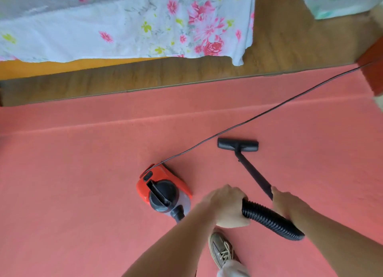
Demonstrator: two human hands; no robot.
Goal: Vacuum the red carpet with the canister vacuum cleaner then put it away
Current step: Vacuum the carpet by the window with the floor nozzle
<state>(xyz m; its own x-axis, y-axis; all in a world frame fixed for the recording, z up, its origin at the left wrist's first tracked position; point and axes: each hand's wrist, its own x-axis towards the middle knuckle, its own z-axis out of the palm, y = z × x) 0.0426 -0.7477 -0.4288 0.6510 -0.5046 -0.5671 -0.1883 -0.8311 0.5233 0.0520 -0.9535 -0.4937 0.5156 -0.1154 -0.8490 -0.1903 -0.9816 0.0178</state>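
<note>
A small red and black canister vacuum (pixel 163 190) stands on the red carpet (pixel 83 173), left of centre. Its black ribbed hose (pixel 269 220) loops between my hands. My left hand (pixel 227 206) grips the hose end near the canister side. My right hand (pixel 287 204) holds the black wand (pixel 253 174) where it meets the hose. The wand runs forward to the flat black floor nozzle (pixel 238 145), which lies on the carpet ahead of me.
The black power cord (pixel 269 110) stretches from the canister across the carpet to the upper right. A bed with a floral sheet (pixel 134 27) lies beyond a strip of wooden floor (pixel 145 77). My shoe (pixel 220 249) stands on the carpet below my hands.
</note>
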